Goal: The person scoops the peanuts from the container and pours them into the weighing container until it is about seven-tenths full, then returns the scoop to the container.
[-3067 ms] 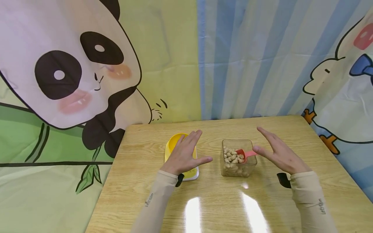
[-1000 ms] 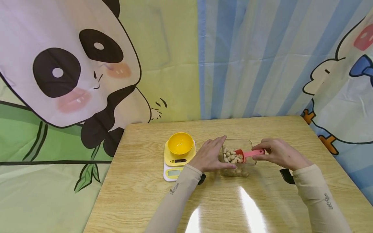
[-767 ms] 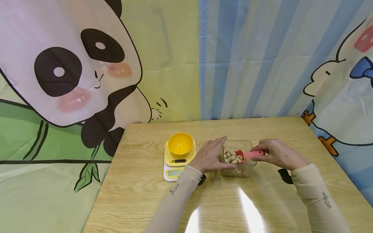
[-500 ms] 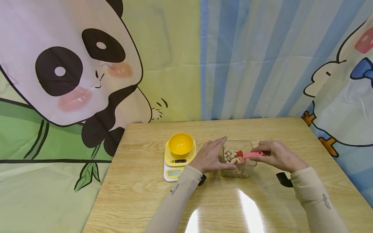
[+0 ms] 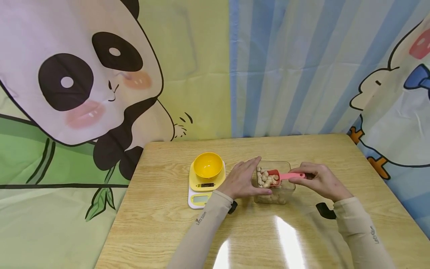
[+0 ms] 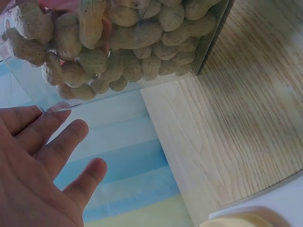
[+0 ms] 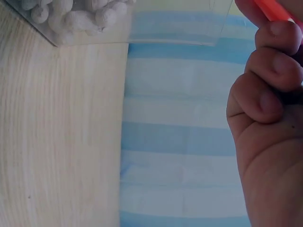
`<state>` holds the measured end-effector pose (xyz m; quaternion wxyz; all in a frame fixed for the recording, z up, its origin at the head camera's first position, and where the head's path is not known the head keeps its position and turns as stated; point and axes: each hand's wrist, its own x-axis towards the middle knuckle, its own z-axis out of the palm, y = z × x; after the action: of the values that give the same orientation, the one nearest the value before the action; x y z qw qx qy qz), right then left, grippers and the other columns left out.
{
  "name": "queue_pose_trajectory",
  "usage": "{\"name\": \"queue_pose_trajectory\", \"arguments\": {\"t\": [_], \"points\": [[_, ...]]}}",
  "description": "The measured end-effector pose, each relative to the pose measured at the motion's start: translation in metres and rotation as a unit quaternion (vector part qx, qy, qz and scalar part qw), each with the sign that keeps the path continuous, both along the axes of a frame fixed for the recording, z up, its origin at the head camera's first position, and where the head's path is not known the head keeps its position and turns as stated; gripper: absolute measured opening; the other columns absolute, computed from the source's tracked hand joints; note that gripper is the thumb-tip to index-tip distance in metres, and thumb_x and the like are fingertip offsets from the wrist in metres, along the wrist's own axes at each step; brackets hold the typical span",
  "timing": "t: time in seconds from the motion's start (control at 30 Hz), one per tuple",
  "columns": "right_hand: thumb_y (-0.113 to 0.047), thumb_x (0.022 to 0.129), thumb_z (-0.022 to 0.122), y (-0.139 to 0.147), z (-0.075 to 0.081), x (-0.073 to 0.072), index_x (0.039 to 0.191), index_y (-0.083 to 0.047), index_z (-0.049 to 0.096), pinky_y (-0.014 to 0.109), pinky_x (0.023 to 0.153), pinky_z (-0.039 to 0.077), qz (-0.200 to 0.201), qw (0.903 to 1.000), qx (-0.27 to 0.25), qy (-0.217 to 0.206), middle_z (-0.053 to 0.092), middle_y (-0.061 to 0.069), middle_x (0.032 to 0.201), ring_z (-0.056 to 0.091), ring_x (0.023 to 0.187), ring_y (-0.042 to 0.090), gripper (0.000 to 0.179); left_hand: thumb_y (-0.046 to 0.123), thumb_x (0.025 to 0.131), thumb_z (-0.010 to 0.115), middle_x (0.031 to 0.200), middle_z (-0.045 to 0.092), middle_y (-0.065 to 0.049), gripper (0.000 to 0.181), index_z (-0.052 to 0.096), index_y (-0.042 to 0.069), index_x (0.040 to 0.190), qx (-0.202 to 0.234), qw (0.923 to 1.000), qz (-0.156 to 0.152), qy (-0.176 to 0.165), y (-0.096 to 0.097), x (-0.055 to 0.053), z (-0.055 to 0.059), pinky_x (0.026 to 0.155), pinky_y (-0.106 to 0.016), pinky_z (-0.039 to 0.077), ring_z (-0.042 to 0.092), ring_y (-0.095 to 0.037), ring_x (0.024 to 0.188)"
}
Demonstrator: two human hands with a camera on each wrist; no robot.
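Several unshelled peanuts [image 5: 264, 180] fill the clear square container [image 5: 275, 161], showing through its wall in the left wrist view, where the peanuts [image 6: 135, 37] sit close up. My left hand [image 5: 239, 181] rests at the container's left side, fingers and thumb extended. In the left wrist view the hand's [image 6: 45, 163] fingertips meet the container near its lower edge. My right hand [image 5: 320, 182] pinches the handle of a pink-red scoop [image 5: 291, 176], whose bowl lies among the peanuts. In the right wrist view the hand's [image 7: 265, 106] fingers are curled, with a bit of the scoop [image 7: 274, 9] showing.
Left of the container, a yellow bowl [image 5: 208, 165] stands on a yellow and white kitchen scale [image 5: 201, 200] with a small display. Everything is on a wooden table [image 5: 161, 186]. A printed curtain [image 5: 198, 74] hangs behind the table's back edge.
Both hands have come to the container from above the table; the right has taken hold of the scoop's handle. Lately the scoop's bowl has shifted slightly left and tilted among the peanuts.
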<state>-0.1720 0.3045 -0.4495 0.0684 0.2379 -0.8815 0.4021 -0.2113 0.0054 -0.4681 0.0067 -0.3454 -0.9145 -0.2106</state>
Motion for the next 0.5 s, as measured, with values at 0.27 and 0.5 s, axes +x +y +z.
{"name": "queue_pose_trajectory", "arguments": {"t": [0.27,0.5], "points": [[-0.004,0.089,0.077,-0.005,0.009,0.011,0.108,-0.012,0.078,0.029,0.049,0.041,-0.019,0.9984,-0.041,-0.033,0.057,0.001,0.072,0.045,0.058,0.014,0.021,0.082,0.077,0.063,0.165,0.029,0.003,0.116,0.019,0.018,0.164,0.013,0.9999,0.003,-0.006,-0.001,0.0,-0.002,0.122,-0.04,0.025,0.036,-0.016,0.147],[-0.004,0.09,0.076,0.005,-0.009,0.012,0.111,-0.014,0.078,0.032,0.049,0.038,-0.035,0.9944,-0.083,-0.055,0.058,0.004,0.079,0.041,0.059,0.017,0.023,0.081,0.078,0.063,0.165,0.029,0.003,0.115,0.019,0.018,0.164,0.024,0.9997,0.002,-0.012,-0.001,0.0,-0.002,0.122,-0.04,0.026,0.036,-0.017,0.146]]}}
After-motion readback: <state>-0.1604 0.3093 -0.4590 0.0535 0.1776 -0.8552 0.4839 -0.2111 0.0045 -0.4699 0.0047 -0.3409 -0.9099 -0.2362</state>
